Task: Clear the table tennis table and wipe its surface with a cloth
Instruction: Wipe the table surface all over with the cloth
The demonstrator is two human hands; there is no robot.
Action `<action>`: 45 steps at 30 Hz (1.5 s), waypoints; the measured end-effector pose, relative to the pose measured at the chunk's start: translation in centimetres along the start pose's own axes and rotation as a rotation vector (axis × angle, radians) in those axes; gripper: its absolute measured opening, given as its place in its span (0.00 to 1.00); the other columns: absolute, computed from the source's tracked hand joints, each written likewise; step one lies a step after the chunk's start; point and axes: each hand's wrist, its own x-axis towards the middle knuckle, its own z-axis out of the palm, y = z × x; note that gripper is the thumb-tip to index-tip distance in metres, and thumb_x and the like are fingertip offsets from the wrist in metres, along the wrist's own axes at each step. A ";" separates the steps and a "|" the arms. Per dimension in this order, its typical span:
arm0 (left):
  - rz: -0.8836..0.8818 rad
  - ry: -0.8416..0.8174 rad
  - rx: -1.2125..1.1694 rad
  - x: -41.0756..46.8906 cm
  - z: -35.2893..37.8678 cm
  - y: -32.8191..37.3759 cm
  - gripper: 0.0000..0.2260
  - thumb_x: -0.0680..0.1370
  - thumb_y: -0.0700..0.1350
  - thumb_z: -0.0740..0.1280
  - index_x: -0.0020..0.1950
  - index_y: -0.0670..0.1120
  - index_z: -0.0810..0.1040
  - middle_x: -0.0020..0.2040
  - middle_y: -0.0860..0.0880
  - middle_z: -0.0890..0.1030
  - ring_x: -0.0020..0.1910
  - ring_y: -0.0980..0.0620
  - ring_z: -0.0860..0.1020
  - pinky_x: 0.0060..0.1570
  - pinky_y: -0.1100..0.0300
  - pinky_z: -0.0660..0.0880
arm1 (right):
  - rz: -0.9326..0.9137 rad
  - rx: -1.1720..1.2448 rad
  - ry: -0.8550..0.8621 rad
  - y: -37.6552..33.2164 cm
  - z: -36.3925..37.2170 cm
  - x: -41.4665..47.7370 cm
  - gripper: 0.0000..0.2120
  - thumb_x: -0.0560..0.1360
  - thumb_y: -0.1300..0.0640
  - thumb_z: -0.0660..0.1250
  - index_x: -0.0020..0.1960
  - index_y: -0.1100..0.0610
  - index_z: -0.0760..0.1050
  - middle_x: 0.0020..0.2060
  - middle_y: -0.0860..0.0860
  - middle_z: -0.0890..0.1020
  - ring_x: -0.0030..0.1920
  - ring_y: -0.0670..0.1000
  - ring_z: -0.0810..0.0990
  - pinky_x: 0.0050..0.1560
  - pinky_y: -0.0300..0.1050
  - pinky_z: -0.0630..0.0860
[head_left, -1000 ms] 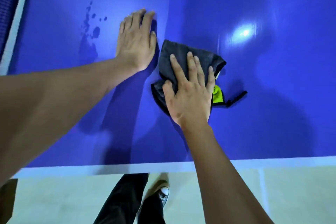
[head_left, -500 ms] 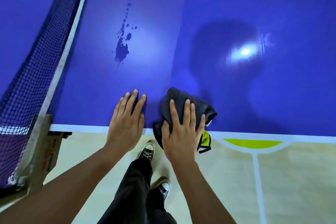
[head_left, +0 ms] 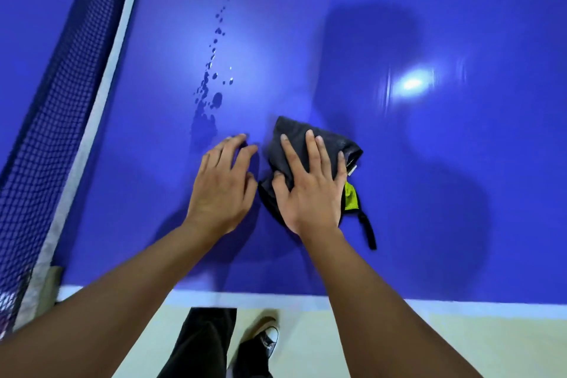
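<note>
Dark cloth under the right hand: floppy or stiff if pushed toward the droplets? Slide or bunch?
Probably floppy: the dark cloth lies crumpled in folds under the flat right hand, a thin strap trailing loose. It likely slides easily, since the blue table top looks glossy. Pushed without palm pressure it may bunch rather than stay flat.

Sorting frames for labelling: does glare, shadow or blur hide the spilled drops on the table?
Head view: no. The drops lie in a lighter patch beyond the left hand; the glare spot sits right of the cloth; the person's shadow darkens the table there; the net at the left edge is blurred.
</note>
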 end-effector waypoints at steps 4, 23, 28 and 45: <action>0.031 -0.034 0.000 9.4 0.3 -0.8 0.23 0.78 0.42 0.62 0.74 0.43 0.68 0.77 0.42 0.65 0.77 0.41 0.63 0.75 0.46 0.62 | 0.053 -0.004 0.040 0.0 0.6 7.2 0.31 0.79 0.38 0.53 0.81 0.38 0.55 0.82 0.51 0.57 0.82 0.51 0.51 0.80 0.63 0.44; 0.018 -0.010 0.127 32.9 0.1 -5.8 0.26 0.82 0.49 0.48 0.80 0.45 0.59 0.81 0.43 0.59 0.80 0.42 0.55 0.79 0.47 0.53 | 0.158 -0.032 0.025 4.7 0.6 43.6 0.29 0.80 0.38 0.48 0.81 0.36 0.55 0.83 0.48 0.54 0.82 0.48 0.51 0.80 0.61 0.43; 0.030 -0.021 0.126 33.0 0.3 -6.0 0.26 0.82 0.49 0.49 0.80 0.44 0.59 0.81 0.43 0.59 0.81 0.43 0.55 0.79 0.48 0.53 | 0.128 -0.018 0.042 5.4 0.8 47.6 0.29 0.79 0.38 0.48 0.80 0.36 0.57 0.82 0.49 0.56 0.82 0.49 0.52 0.80 0.60 0.43; -0.042 0.134 -0.281 31.7 -1.0 -6.1 0.18 0.82 0.41 0.57 0.72 0.40 0.69 0.71 0.43 0.72 0.69 0.43 0.69 0.72 0.53 0.62 | -0.073 -0.011 -0.038 -0.1 0.8 36.5 0.28 0.81 0.43 0.50 0.81 0.37 0.56 0.83 0.50 0.54 0.82 0.49 0.50 0.81 0.60 0.41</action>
